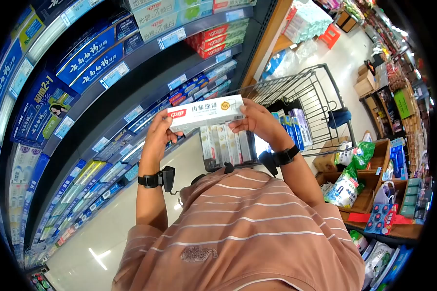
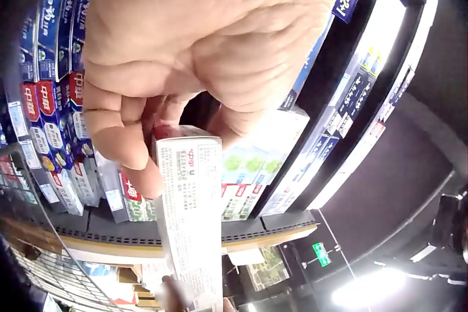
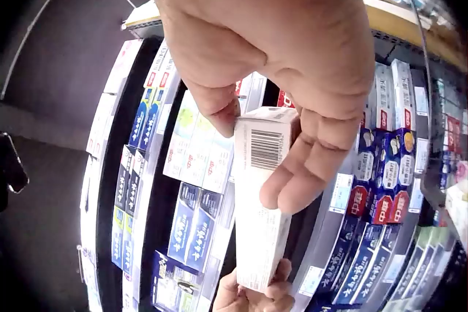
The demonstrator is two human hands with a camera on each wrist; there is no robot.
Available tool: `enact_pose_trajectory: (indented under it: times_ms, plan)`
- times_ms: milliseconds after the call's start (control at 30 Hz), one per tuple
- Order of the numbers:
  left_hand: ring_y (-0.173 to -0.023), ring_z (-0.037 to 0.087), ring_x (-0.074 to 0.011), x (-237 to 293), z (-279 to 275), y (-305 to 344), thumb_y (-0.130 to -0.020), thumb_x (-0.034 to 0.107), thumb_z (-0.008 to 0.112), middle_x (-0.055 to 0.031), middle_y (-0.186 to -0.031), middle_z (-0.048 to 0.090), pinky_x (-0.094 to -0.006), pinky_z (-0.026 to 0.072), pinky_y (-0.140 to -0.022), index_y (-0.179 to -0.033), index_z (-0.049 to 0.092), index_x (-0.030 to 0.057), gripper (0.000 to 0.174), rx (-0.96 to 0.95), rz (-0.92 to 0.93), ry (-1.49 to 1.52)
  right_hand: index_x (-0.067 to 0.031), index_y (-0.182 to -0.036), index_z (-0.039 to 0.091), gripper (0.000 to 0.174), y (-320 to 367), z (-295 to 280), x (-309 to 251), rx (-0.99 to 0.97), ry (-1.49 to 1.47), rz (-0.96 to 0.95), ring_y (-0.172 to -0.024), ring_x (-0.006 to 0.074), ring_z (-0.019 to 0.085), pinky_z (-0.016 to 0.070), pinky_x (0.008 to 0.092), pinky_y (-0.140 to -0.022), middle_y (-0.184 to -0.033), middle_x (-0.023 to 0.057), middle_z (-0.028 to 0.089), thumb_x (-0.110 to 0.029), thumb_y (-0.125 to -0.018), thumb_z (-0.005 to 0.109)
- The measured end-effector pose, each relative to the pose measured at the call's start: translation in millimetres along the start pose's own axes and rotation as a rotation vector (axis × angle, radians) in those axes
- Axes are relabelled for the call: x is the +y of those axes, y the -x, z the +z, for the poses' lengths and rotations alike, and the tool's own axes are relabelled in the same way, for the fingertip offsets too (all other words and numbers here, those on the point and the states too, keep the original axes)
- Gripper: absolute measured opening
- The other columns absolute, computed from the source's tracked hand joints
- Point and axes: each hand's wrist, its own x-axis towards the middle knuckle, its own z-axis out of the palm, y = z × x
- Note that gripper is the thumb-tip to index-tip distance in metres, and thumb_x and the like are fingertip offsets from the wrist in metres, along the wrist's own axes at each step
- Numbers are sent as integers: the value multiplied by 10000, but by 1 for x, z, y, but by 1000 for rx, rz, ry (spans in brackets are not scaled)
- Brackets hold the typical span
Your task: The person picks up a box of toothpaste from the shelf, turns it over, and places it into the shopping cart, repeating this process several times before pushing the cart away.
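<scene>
Nearest the camera was a striped shirt (image 1: 247, 228), w/ both forearms raised from it, elbows bent, a strapped band on each wrist. The left hand (image 1: 159, 133) and right hand (image 1: 257, 121) held one long white box (image 1: 206, 112) btwn them at chest height, one hand per end. Its long axis ran approx level, left to right, the right end a bit higher, and the broad printed face was turned up toward the head cam. The red-logo end sat in the left hand and the barcode end in the right. Left wrist view: left hand (image 2: 190, 41) pinched the box (image 2: 191, 209) end, thumb on one side, curled fingers on the other. Right wrist view: right hand (image 3: 278, 41) did likewise, thumb vs. fingers across the barcode end of the box (image 3: 259, 202), w/ the other hand's fingertips on the far end. The middle of the box was bare, nothing touching it. Just beyond and below it stood a wire cart (image 1: 320, 92) w/ more packs (image 1: 228, 143) upright at its near end. Bare floor (image 1: 189, 160) showed btwn cart and shelves (image 1: 150, 48), which ran close along the left side, full of boxed goods. Farther off to the right, wooden crates (image 1: 378, 155) held bagged goods, w/ the aisle running on past them.
</scene>
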Motion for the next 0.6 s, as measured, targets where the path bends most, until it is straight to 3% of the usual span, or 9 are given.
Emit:
enact_pose_trajectory:
  times_ms: [300,467,567,600]
  plan:
    - [-914,667,-195,-8,-3,13,-983,214,527,-141,-1153,646,-256,502,-668,-1428,405,-18,516,-82,125,-3,19,-1374,422,455,4,6,-17,-33,131,-44,-990,264,702,584,387,-846,-1225,177,625,-84,-945,535]
    - [-1048,605,-162,-29,-14,8,-931,273,660,-96,-1184,630,-291,522,-792,-1409,470,31,568,-129,68,-37,32,-1356,454,451,8,15,-26,-46,219,-59,-1071,237,659,552,361,-930,-1254,143,613,-55,-923,544]
    - [-1033,602,-162,-32,-11,8,-900,308,709,-94,-1195,618,-289,523,-786,-1408,472,33,624,-139,89,-124,33,-1365,451,464,10,19,-28,-41,276,-58,-1115,224,632,543,364,-948,-1272,132,605,-50,-916,534]
    - [-1065,599,-180,-28,-9,10,-873,316,745,-99,-1236,604,-299,515,-841,-1411,474,44,661,-149,68,-150,30,-1377,444,481,11,17,-27,-33,281,-43,-1134,227,618,537,377,-959,-1276,137,601,-39,-906,511]
